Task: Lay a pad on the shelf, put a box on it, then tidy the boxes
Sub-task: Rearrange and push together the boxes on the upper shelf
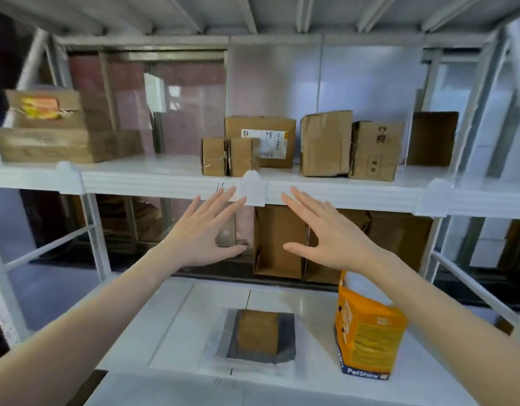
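The pad (223, 351) lies flat on the lower shelf (171, 323), near its front edge and roughly at mid-width, and a small brown box (257, 332) stands squarely on its centre, leaving a margin of pad visible on all sides; this placement suggests that the first two steps of the task are complete. An orange pet-product carton (367, 332) stands upright just to the right of the pad, apart from it. Both hands are raised toward the front edge of the upper shelf (153, 178). The left hand (204, 234) and the right hand (326, 230) are released, fingers spread and palms turned toward each other, and neither touches anything. The gap between them lines up with the pair of small boxes (228, 156) standing side by side at the front edge of the upper shelf, directly in front of a labelled box (267, 142). This posture is consistent with preparing to take boxes from both sides at once, which keeps a pair together while it is shifted. To the right stand a dented box (326, 143) and a printed box (376, 150), close together, then a darker box (431, 139) set apart. Flat stacked boxes (56, 133) occupy the left end. The uneven spacing and facing of this row indicate that tidying remains to be done.
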